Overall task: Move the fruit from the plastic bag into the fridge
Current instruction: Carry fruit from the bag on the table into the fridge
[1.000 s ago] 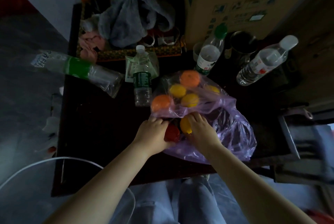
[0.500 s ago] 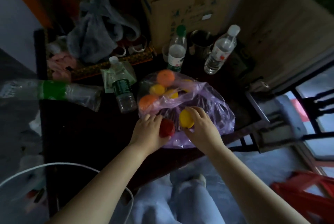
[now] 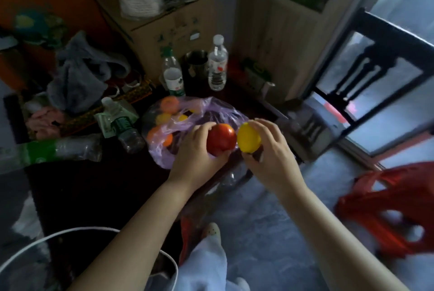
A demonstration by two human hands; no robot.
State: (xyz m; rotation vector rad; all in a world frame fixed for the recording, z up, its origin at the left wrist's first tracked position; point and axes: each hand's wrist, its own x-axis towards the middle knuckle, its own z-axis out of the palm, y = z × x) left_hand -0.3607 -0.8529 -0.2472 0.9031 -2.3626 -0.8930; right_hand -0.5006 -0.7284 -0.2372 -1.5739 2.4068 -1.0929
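Two smooth, rounded pieces: red fruit [image 3: 221, 139] in left grip [image 3: 195, 155], yellow fruit [image 3: 249, 138] in right grip [image 3: 271, 158].

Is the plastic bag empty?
No, oranges and small yellow fruit lie inside the bag, besides the red fruit in the left hand and the lemon in the right hand.

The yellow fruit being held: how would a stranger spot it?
Start at the dark table with the purple plastic bag on it. By the bag's near edge, the right hand holds the yellow fruit, next to the red fruit in the left hand. The other yellow fruits lie inside the bag.
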